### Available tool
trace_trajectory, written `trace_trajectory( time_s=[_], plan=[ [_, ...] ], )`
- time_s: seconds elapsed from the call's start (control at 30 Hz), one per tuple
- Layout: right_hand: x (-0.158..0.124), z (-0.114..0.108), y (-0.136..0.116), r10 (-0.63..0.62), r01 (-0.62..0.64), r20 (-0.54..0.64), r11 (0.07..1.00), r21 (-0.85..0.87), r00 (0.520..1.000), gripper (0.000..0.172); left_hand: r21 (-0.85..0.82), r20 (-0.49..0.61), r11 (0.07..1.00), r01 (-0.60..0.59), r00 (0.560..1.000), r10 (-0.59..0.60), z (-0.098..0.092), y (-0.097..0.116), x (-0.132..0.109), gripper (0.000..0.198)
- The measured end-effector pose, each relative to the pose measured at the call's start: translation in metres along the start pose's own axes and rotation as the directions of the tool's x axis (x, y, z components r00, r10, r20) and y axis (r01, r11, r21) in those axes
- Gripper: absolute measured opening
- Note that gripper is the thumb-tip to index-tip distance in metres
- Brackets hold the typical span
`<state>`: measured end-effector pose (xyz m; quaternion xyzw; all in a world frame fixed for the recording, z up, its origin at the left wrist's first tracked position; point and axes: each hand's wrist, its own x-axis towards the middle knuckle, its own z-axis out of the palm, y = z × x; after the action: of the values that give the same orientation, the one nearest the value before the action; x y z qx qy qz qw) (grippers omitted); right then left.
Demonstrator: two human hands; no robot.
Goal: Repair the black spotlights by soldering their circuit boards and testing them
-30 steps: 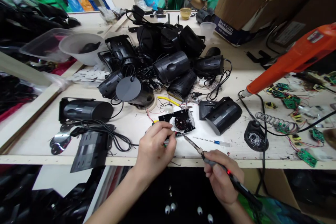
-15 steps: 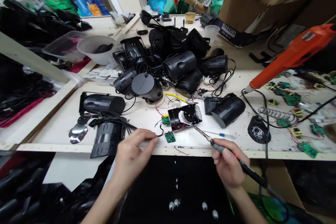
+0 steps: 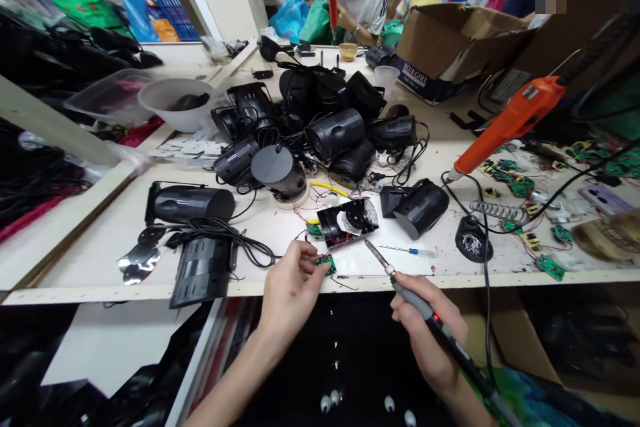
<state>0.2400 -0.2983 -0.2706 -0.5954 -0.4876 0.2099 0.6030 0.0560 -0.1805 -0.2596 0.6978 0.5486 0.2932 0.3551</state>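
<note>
One white table (image 3: 115, 193); over its front edge, one soldering iron (image 3: 417, 299) wrapped in the right hand (image 3: 433, 337); beyond the left hand (image 3: 294, 287), one open black housing (image 3: 331, 230); one screwdriver (image 3: 414, 251) near it; two green circuit boards (image 3: 331, 263) beside the housing, the left fingers pinching the nearer

The person wears a black garment (image 3: 360, 340) whose cut cannot be told. Four white ovals (image 3: 335, 398), each with a darker patch, sit low on it in two pairs; above them run a few tiny bright spots (image 3: 337, 345). The left hand (image 3: 295, 277) and right hand (image 3: 433, 320) are bare, as are both wrists and the visible forearms (image 3: 250, 370).
</note>
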Motion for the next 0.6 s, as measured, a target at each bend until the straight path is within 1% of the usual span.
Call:
trace_trajectory(
  time_s=[0.07,0.13,0.23,0.33,0.37,0.43,0.53,0.6],
  plan=[
    [0.001,0.001,-0.005,-0.044,0.046,0.040,0.998,-0.052,0.998,0.030,-0.082,0.022,0.996,-0.020,1.000,0.022,-0.001,-0.001,0.000,0.016],
    [0.000,0.002,-0.007,-0.082,0.086,0.066,0.994,-0.062,0.994,0.034,-0.134,0.044,0.991,-0.029,0.998,0.036,-0.002,-0.002,0.001,0.013],
    [-0.002,0.003,-0.006,-0.078,0.083,0.056,0.993,-0.089,0.995,0.035,-0.203,0.075,0.979,-0.013,0.997,0.028,-0.005,-0.006,0.002,0.013],
    [-0.004,0.005,-0.001,-0.082,0.084,0.019,0.988,-0.131,0.996,0.032,-0.268,0.108,0.963,0.027,0.994,0.002,-0.007,-0.008,0.002,0.014],
    [-0.004,0.007,0.000,-0.113,0.114,0.012,0.984,-0.137,0.993,0.031,-0.292,0.127,0.955,0.051,0.992,-0.014,-0.006,-0.008,0.001,0.015],
    [-0.002,0.010,0.003,-0.216,0.217,0.024,0.966,-0.140,0.976,0.032,-0.361,0.184,0.925,0.118,0.982,-0.054,-0.005,-0.005,0.000,0.018],
    [0.003,0.020,0.003,-0.382,0.391,0.084,0.906,-0.164,0.920,0.039,-0.467,0.293,0.854,0.228,0.951,-0.094,-0.002,0.002,-0.001,0.024],
    [0.008,0.029,0.001,-0.439,0.454,0.114,0.871,-0.190,0.891,0.042,-0.514,0.354,0.812,0.277,0.930,-0.093,0.000,0.008,-0.002,0.026]
  ],
)
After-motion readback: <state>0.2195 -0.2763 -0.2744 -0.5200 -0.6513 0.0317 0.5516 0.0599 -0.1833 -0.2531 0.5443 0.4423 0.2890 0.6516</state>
